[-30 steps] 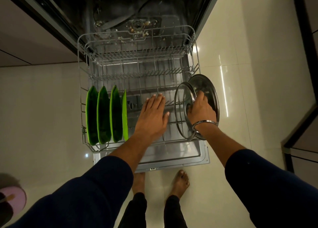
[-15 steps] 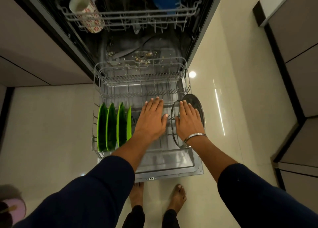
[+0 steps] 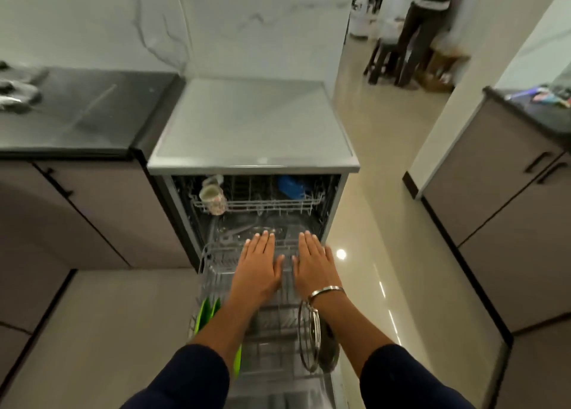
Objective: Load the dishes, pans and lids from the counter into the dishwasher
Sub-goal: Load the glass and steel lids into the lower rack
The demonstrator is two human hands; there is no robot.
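Note:
The dishwasher (image 3: 253,161) stands open with its lower rack (image 3: 213,254) pulled out below me. My left hand (image 3: 258,268) and my right hand (image 3: 313,266) hover side by side over the rack, palms down, fingers straight, holding nothing. Two glass lids (image 3: 309,337) stand on edge in the rack's right side, under my right forearm. Green plates (image 3: 206,311) stand upright on the rack's left, partly hidden by my left arm. The upper rack (image 3: 256,204) holds a patterned mug (image 3: 213,200) and a blue item (image 3: 290,186).
A dark counter (image 3: 92,112) runs to the left, with blurred dishes (image 3: 18,90) at its far left end. Cabinets (image 3: 509,217) line the right side across a glossy floor aisle (image 3: 377,223). A person (image 3: 423,22) stands far back in the doorway.
My right hand let go of the lid and flattened out beside my left hand. Both hands rose above the rack as my head lifted, bringing the counter and room into view.

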